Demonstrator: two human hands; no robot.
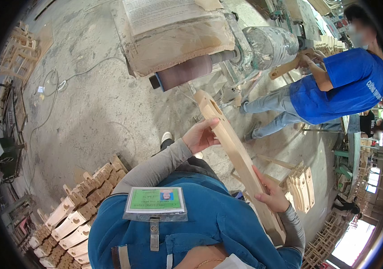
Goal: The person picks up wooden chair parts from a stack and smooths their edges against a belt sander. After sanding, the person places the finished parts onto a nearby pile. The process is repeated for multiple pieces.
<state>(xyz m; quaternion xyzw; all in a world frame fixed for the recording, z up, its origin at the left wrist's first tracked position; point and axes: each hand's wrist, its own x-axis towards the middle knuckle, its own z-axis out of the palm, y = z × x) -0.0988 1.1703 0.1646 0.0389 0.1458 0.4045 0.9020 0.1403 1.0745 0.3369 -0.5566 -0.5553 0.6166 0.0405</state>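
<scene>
A long pale wooden piece [234, 150] with a slot near its far end runs from the sanding machine down toward my body. My left hand [202, 134] grips it near the upper part, fingers wrapped over its edge. My right hand [270, 193] holds it lower down, close to my hip. The piece's far tip lies just below the brown sanding drum [186, 71] and does not touch it.
The sanding machine [263, 45] stands ahead, with a dusty cloth cover [178, 40] over it. A co-worker in a blue shirt [348, 85] holds another wooden part at its far side. Stacked wooden parts [75, 215] lie at my left, more [301, 184] at my right. Cables cross the concrete floor [93, 107].
</scene>
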